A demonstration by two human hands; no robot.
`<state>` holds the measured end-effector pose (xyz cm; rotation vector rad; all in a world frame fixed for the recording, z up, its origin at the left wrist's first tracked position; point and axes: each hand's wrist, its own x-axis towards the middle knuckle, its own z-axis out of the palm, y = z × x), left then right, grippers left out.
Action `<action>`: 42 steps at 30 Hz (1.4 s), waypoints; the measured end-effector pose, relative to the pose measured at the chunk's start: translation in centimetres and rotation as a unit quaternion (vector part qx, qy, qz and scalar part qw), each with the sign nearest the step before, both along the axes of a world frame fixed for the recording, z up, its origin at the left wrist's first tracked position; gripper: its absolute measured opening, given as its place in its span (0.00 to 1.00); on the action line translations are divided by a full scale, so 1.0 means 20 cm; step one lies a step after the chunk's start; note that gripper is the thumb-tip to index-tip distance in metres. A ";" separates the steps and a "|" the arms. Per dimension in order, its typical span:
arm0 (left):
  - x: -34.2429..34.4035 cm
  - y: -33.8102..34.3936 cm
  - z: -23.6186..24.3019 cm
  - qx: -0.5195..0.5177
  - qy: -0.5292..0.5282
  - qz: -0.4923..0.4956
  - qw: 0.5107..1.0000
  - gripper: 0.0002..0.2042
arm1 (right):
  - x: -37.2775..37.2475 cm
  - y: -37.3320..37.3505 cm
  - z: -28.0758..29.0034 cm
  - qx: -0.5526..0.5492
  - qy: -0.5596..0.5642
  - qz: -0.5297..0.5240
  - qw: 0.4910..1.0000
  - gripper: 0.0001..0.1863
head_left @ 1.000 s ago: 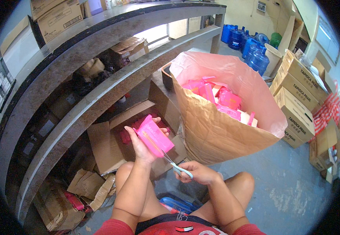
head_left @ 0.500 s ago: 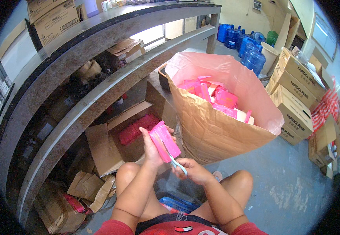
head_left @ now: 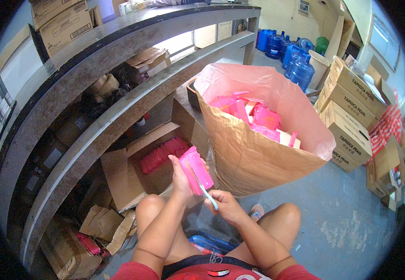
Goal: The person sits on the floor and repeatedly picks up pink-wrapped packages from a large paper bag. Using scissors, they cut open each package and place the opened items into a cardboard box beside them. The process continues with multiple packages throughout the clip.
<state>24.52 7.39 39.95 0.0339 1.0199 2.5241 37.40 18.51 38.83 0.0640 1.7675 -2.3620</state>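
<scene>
My left hand (head_left: 180, 176) is wrapped round a bright pink plastic packet (head_left: 202, 171), holding it tilted above my lap. Closed on the pale blue handles of a pair of scissors (head_left: 210, 199), my right hand (head_left: 226, 206) holds them against the packet's lower end. The blades lie along a slit in the pink film, partly hidden by it. Behind my left hand, an open cardboard box (head_left: 124, 179) contains a row of similar pink packs (head_left: 162, 156). To the right stands a large brown paper sack (head_left: 258, 165), its mouth wide, with pink wrappers (head_left: 265, 117) inside.
A metal-framed table (head_left: 114, 95) curves along the left, with boxes and dark bags underneath. Torn cardboard (head_left: 107, 228) lies at lower left. Stacked cartons (head_left: 347, 128) stand at right, and blue water jugs (head_left: 300, 70) at the back. Blue-grey floor (head_left: 328, 224) stretches to the right.
The scissors have turned slightly, and their handles look closer together. The packet is tilted a little differently in my left hand. The sack and box stay in place.
</scene>
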 end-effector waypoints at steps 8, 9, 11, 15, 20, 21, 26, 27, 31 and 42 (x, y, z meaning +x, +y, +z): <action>0.16 0.08 -0.30 -0.226 0.255 -0.041 0.939 0.39 | -0.02 0.08 0.16 -0.074 0.096 -0.111 0.987 0.09; 0.20 0.11 -0.33 -0.170 0.245 -0.104 0.949 0.34 | -0.01 0.11 0.19 -0.088 0.093 -0.106 0.986 0.09; 0.23 0.12 -0.35 -0.126 0.212 -0.175 0.953 0.35 | 0.03 0.18 0.24 -0.124 0.089 -0.098 0.983 0.10; 0.15 0.06 -0.27 -0.020 0.005 -0.127 0.992 0.37 | 0.08 0.31 0.29 -0.039 0.141 -0.081 0.986 0.09; -0.03 -0.07 0.02 0.068 -0.024 0.001 0.997 0.36 | 0.14 0.37 0.31 0.081 0.125 0.049 0.988 0.09; -0.05 -0.08 0.11 0.073 -0.030 0.025 0.997 0.35 | 0.15 0.38 0.31 0.107 0.110 0.088 0.984 0.09; -0.12 0.14 0.61 0.099 0.185 0.079 0.974 0.30 | 0.17 0.38 0.30 0.311 0.152 0.164 0.924 0.23; -0.13 0.23 0.71 0.119 0.258 0.046 0.958 0.30 | 0.18 0.38 0.29 0.303 0.151 0.158 0.928 0.24; -0.21 0.72 0.99 -0.030 0.343 0.032 0.938 0.26 | 0.19 0.41 0.26 0.267 0.180 0.123 0.939 0.25; -0.13 1.33 0.99 -0.183 0.380 -0.066 0.904 0.26 | 0.23 0.53 0.26 0.356 0.177 0.044 0.917 0.23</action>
